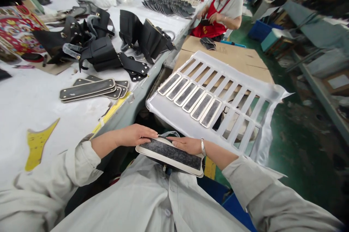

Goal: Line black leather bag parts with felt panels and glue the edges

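Observation:
My left hand point(137, 135) and my right hand point(188, 145) hold a small black bag point(173, 155) close to my body. Its long panel faces up, with a dark rough middle and a pale rim. On the left end lies my left hand, its fingers along the far edge and its thumb on top. My right hand grips the far edge nearer the right end. Behind the fingers shows a loop in clear plastic point(171, 134), apparently a handle. The bag's underside is mostly hidden.
A slotted white rack point(174, 114) right of the table holds several pale-rimmed strips point(192, 99). On the white table point(16, 97) lie stacked dark strips point(87, 89), black bag bodies point(99, 52) and a yellow piece point(38, 145). Beyond the cardboard point(245, 59) sits a co-worker in a red apron point(209, 25).

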`<act>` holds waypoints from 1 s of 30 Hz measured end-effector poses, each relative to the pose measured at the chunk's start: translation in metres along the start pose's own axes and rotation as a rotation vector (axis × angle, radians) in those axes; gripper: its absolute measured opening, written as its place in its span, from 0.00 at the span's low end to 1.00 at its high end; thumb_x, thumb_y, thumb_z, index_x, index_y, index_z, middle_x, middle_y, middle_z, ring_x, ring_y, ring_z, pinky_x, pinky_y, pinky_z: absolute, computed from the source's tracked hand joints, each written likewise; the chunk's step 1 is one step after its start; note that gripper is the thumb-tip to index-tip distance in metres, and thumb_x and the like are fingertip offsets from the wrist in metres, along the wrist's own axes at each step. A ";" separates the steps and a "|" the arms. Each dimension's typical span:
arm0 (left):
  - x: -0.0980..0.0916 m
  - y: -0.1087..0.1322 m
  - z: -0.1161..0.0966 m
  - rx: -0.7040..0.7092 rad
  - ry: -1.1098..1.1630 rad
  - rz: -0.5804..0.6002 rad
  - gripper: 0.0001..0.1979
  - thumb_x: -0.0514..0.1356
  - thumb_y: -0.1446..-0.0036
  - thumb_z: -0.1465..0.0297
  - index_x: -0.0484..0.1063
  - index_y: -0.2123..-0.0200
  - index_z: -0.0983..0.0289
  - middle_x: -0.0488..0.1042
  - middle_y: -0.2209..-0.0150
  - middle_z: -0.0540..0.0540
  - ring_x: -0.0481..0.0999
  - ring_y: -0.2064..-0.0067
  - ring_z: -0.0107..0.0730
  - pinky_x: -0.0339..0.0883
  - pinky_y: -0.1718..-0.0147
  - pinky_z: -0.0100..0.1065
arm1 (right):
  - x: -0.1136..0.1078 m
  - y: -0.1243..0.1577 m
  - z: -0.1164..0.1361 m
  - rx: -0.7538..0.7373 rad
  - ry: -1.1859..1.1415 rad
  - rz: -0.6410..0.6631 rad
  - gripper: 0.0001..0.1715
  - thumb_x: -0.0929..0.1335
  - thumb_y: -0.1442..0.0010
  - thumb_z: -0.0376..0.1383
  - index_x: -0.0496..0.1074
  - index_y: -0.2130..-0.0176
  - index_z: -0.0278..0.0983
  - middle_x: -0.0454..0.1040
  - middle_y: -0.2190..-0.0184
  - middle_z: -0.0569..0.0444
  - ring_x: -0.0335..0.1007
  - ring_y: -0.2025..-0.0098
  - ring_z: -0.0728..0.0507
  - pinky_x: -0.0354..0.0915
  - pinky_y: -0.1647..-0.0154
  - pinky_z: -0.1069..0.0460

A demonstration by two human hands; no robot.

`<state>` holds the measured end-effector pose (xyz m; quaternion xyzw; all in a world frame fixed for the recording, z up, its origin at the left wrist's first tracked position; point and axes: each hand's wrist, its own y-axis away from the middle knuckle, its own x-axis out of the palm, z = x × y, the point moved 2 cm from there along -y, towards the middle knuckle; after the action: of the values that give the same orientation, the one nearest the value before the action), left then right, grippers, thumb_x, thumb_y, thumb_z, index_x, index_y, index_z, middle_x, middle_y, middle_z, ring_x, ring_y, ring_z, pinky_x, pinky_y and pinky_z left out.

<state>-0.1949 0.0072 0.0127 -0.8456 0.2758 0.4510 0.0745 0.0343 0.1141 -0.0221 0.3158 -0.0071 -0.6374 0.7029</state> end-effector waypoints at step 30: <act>0.007 0.016 0.021 -0.070 0.161 -0.203 0.12 0.59 0.44 0.63 0.75 0.59 0.62 0.76 0.54 0.55 0.74 0.52 0.30 0.66 0.51 0.29 | 0.007 -0.099 0.032 -0.212 -0.130 -0.088 0.31 0.53 0.35 0.50 0.62 0.42 0.37 0.65 0.42 0.52 0.60 0.41 0.45 0.53 0.38 0.48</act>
<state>-0.2151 -0.0008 -0.0032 -0.9047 0.1780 0.3812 0.0677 -0.0655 0.0948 -0.0444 0.1978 0.0283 -0.6838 0.7017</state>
